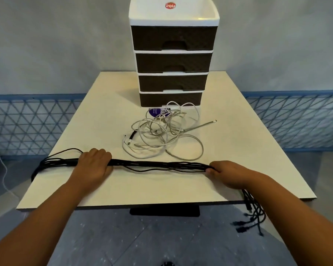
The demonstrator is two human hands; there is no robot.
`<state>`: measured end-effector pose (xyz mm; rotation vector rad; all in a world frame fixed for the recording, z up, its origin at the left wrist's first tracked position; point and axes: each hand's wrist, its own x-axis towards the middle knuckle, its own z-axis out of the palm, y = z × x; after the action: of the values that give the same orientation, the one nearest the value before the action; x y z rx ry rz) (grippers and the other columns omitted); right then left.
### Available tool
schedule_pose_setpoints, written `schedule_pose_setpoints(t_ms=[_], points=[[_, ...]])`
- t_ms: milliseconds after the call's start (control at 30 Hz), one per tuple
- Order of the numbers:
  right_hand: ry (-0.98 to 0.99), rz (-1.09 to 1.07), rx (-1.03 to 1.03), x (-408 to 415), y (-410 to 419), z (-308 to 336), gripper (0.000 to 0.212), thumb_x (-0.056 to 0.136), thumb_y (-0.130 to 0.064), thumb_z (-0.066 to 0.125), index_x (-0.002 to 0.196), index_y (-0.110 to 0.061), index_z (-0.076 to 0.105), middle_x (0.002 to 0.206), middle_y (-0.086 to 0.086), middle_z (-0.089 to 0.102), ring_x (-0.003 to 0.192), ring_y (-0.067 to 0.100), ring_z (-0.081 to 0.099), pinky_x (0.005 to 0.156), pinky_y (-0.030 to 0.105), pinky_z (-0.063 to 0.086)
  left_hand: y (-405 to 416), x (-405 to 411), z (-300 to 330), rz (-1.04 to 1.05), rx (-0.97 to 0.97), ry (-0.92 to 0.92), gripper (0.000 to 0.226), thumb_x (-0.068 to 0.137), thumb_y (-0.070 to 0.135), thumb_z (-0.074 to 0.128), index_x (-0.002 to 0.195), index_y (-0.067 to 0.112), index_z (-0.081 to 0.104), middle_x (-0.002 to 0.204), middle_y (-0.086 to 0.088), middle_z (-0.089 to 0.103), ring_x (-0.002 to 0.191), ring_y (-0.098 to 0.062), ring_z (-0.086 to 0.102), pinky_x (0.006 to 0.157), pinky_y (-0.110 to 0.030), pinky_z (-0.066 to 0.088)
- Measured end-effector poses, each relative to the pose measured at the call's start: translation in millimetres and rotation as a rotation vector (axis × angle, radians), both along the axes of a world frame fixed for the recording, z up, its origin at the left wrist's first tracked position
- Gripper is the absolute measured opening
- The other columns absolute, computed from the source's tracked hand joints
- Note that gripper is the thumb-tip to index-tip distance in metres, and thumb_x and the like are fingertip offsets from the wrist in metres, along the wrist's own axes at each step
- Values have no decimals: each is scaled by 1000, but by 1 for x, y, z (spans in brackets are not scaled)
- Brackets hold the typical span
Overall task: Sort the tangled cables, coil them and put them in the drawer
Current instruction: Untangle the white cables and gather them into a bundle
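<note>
On a cream, matte rectangular tabletop (229,150), a person's two bare hands hold a bundle of black cables (158,165) stretched sideways along the near part of the table. The left hand (93,166) is closed over the bundle, palm down, pressing it to the surface. The right hand (224,173) pinches the bundle's other end between thumb and fingers. The hands are well apart, with the thin, smooth strands running nearly straight between them. Beyond the left hand the black strands loop out over the table's left edge; beyond the right hand their ends hang off the front edge, showing small dark plugs.

Further back, near the middle of the table, lies a loose tangle of white cables (161,131), thin rounded cords in overlapping loops, with one straight end pointing right. A purple label with white writing (154,112) lies under the tangle's far side; the writing is too small to read.

Behind the tangle stands a plastic drawer tower (172,62) with a glossy white frame and four dark brown drawers with a woven texture, all closed, each with a curved cut-out handle. A red oval sticker (170,5) in the white top tray reads "Uniplus".

Behind the table is a grey wall and blue triangular lattice fencing (27,121).
</note>
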<state>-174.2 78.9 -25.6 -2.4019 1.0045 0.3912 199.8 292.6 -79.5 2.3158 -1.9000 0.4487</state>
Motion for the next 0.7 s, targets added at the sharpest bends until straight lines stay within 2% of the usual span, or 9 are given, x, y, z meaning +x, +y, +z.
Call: schedule_pose_setpoints(t_ms=[67,133,200,267,333,400,500,567,700], points=[[-6,-3,-12,0,-3,-4,31,104,-45,35,93,-23,54,81,-6,54,75,13,51,59,25,33,1,1,5,14,44,33,32,80,36,40,89,12,60,85,-4,57,80,-30,54,73,-41,32],[-15,-5,-20,-1,-4,-9,30,104,-45,35,91,-25,53,80,-6,55,74,11,51,60,25,34,5,3,12,48,142,88,50,76,46,42,111,17,61,109,-3,61,106,-29,55,97,-50,30],[-33,-7,-20,-1,-4,-11,29,103,-46,36,89,-27,52,80,-8,54,75,11,51,61,24,35,7,3,21,66,221,112,77,70,60,45,136,21,51,137,-4,52,133,-26,40,113,-56,15],[-36,-3,-21,-1,-4,-9,28,104,-45,35,88,-27,51,79,-8,53,75,12,51,61,24,35,0,-15,37,40,218,147,92,69,71,48,146,22,40,149,-5,42,143,-24,27,116,-56,9],[-34,5,-28,-1,-3,-8,30,104,-45,34,89,-25,52,79,-7,53,75,13,51,61,25,35,-19,-55,55,-37,110,198,89,73,72,49,145,21,40,147,-3,42,140,-22,28,113,-52,20],[-35,7,-49,-2,0,-9,31,104,-46,34,93,-24,53,78,-8,53,74,13,51,61,28,36,-47,-111,63,-198,15,262,75,79,58,51,143,20,43,141,-2,46,131,-20,33,106,-47,33],[-39,36,-110,-3,3,-12,34,103,-47,33,92,-21,52,78,-6,54,76,17,52,63,33,37,-90,-186,47,-420,139,310,66,78,28,53,143,17,43,141,-3,49,126,-22,41,100,-41,38],[-35,61,-135,-3,2,-13,33,104,-46,33,92,-20,50,83,0,57,79,21,54,67,34,39,-114,-211,32,-409,216,306,61,76,23,49,137,16,51,133,-3,55,120,-25,48,94,-40,39],[-102,102,-142,-6,-2,-16,36,104,-43,34,100,-15,57,95,8,65,84,27,58,67,35,39,-129,-222,15,-311,184,306,43,79,31,38,114,21,62,106,0,59,99,-24,52,78,-37,39]])
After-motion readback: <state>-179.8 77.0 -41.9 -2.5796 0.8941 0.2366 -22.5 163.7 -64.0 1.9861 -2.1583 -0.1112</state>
